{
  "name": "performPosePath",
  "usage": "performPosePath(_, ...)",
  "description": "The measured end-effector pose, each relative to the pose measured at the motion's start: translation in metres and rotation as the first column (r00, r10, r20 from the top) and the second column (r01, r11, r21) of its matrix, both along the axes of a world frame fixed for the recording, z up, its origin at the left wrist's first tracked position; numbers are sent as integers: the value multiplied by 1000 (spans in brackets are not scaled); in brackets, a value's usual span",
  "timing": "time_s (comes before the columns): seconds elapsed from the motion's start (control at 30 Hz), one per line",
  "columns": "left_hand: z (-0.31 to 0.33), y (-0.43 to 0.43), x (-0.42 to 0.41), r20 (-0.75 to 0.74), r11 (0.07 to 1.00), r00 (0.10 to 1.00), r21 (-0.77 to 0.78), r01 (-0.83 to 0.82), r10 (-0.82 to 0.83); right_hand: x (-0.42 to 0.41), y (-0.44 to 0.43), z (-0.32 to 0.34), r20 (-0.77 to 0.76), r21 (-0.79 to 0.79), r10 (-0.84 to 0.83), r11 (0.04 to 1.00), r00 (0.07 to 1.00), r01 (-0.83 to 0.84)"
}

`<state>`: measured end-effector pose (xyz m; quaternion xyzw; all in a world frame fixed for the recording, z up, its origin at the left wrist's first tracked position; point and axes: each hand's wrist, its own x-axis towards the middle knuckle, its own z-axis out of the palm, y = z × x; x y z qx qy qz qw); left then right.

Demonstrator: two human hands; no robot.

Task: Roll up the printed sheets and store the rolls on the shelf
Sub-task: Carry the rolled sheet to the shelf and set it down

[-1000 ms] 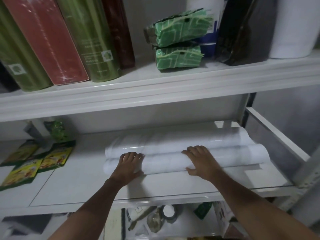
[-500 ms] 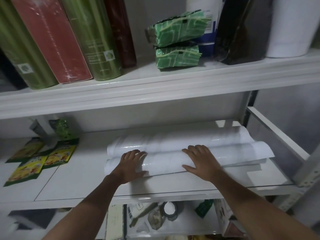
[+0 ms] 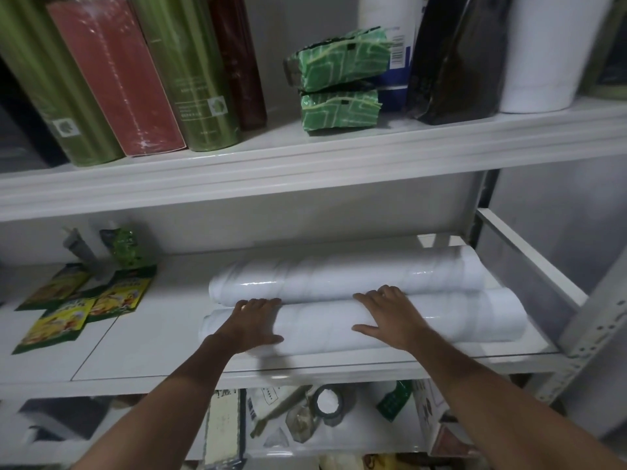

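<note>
Two white glossy rolls lie side by side on the middle shelf (image 3: 152,347). The far roll (image 3: 346,278) sits against the near roll (image 3: 441,322). My left hand (image 3: 252,323) rests flat on the near roll's left end, fingertips reaching the seam between the rolls. My right hand (image 3: 390,315) lies palm down on the near roll's middle, fingers spread and touching the far roll's lower edge. Neither hand curls round a roll.
Yellow-green snack packets (image 3: 78,303) lie at the shelf's left. Tall green and red boxes (image 3: 115,79), green packs (image 3: 339,86) and a white cylinder (image 3: 543,52) fill the upper shelf. A tape roll (image 3: 327,403) and papers sit below. A metal upright (image 3: 590,320) stands right.
The near roll has tightened and straightened; its loose flared right end is now rolled in. Both hands stay on it, pressed slightly further back toward the far roll.
</note>
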<state>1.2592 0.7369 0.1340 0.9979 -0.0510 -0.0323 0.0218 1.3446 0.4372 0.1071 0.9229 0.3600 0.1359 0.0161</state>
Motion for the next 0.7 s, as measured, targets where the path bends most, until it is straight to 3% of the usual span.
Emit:
performPosePath(0.13, -1, -2, 8, 156, 996, 987, 89, 23, -36, 1, 7, 5, 0, 2, -44, 999, 999, 44)
performPosePath(0.3, -9, -6, 12, 227, 993, 974, 112, -35, 9, 5, 16, 11, -32, -2, -98, 995, 995, 98)
performPosePath(0.4, -10, -7, 12, 134, 998, 991, 57, -16, 8, 6, 17, 9, -106, -7, -78, 997, 991, 77)
performPosePath(0.53, -15, 0, 7, 23, 987, 999, 156, 38, -42, 3, 12, 0, -165, -100, -61, 994, 984, 45)
performPosePath(0.7, -19, -3, 12, 119, 969, 992, 246, 21, -52, 7, 15, -5, -40, -84, -42, 996, 998, 39)
